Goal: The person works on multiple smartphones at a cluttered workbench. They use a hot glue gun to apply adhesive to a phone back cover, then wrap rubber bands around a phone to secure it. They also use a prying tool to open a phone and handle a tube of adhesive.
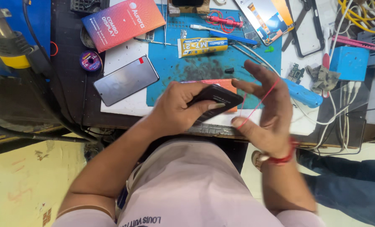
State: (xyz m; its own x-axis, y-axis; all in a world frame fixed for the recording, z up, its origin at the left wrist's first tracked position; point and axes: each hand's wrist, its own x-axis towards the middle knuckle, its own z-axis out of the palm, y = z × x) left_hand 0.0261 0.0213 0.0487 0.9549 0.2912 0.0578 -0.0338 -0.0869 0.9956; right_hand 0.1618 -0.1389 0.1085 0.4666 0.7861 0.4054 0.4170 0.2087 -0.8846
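Your left hand is closed around a dark phone, thumb along its near edge and fingers wrapped under it, holding it above the front edge of the blue work mat. The phone's long axis runs from lower left to upper right, its free end pointing toward your right hand. That hand sits just beside the phone's free end, on its right, with the fingers spread wide and the palm turned in toward the phone; it grips nothing solid. A thin red thread is stretched across it, from the thumb tip at the bottom up to the raised fingers, so the thread runs slanted and close to the phone's end without clearly touching it; motion blur makes the exact gap hard to tell. The right hand is therefore the free one and the nearer to the phone's open end. Behind the phone, partly hidden, lies an orange pad on the mat. Further back a yellow glue tube lies crosswise, and to the left a loose phone screen rests flat, well apart from both hands.
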